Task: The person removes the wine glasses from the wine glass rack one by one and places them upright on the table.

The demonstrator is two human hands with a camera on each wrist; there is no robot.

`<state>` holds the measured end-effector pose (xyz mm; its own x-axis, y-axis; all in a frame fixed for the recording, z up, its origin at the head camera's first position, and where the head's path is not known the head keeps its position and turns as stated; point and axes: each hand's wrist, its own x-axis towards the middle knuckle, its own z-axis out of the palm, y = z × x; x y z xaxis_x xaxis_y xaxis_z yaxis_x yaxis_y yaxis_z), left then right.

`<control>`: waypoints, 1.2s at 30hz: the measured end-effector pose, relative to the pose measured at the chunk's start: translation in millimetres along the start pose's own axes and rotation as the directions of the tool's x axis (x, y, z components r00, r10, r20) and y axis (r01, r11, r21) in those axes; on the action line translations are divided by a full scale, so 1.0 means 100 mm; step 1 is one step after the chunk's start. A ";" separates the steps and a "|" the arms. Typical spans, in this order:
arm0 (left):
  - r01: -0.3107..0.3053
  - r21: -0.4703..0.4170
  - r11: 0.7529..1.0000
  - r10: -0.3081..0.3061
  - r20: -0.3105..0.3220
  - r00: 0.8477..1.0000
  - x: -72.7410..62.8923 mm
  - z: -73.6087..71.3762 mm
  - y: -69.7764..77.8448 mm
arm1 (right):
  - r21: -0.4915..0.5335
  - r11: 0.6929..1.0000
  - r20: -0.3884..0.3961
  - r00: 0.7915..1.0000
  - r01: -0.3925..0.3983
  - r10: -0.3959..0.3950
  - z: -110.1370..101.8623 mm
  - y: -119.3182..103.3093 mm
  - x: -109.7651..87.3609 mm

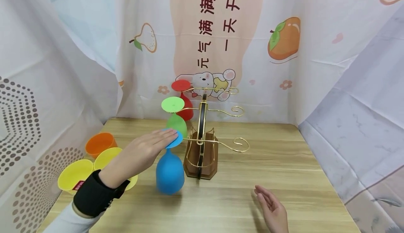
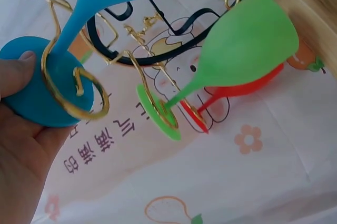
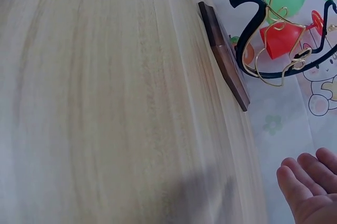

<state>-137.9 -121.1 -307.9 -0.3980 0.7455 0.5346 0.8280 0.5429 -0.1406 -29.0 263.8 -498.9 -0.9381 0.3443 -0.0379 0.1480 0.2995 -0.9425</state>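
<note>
A blue plastic goblet (image 1: 170,173) hangs upside down at the near left hook of a gold-wire glass rack (image 1: 202,121). My left hand (image 1: 149,145) pinches the goblet's round foot, fingers over it in the head view. In the left wrist view the thumb lies on the foot's (image 2: 50,90) stem side, and a gold hook loops around the stem. Behind it, a green goblet (image 1: 176,122) and a red goblet (image 1: 186,108) hang upside down on the farther left hooks. My right hand (image 1: 273,210) is held at the lower right, fingers loosely bent, holding nothing.
The rack has a black curved frame and a brown wooden base (image 1: 192,168) on the wood-grain table (image 1: 271,163). Its right-hand hooks (image 1: 241,144) carry no goblets. Yellow cup-shaped pieces (image 1: 67,177) and an orange one (image 1: 100,144) stand at the left. A printed curtain (image 1: 151,68) hangs behind.
</note>
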 end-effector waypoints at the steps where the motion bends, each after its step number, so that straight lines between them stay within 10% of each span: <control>1: 0.001 -0.002 1.000 -0.001 -0.002 1.000 0.02 0.02 -0.01 | 0.003 1.000 -0.001 1.000 -0.005 0.005 0.00 0.00 0.00; 18: 0.046 -0.168 0.985 -0.042 0.029 0.999 0.24 0.05 -0.20 | 0.038 0.999 -0.021 0.999 -0.039 0.039 0.02 0.07 0.01; 28: 0.146 -0.175 0.974 -0.138 0.057 0.989 0.30 0.08 -0.32 | 0.074 0.997 -0.029 0.999 -0.018 0.021 0.01 0.07 0.01; 36: 0.244 -0.059 0.968 -0.247 -0.046 0.968 0.17 0.08 -0.39 | 0.090 0.996 -0.020 1.000 -0.006 0.008 0.02 0.09 0.00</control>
<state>-180.3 -127.0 -300.1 -0.5717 0.5696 0.5905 0.7275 0.6846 0.0440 -28.8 264.4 -507.9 -0.9305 0.3643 -0.0384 0.1245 0.2159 -0.9684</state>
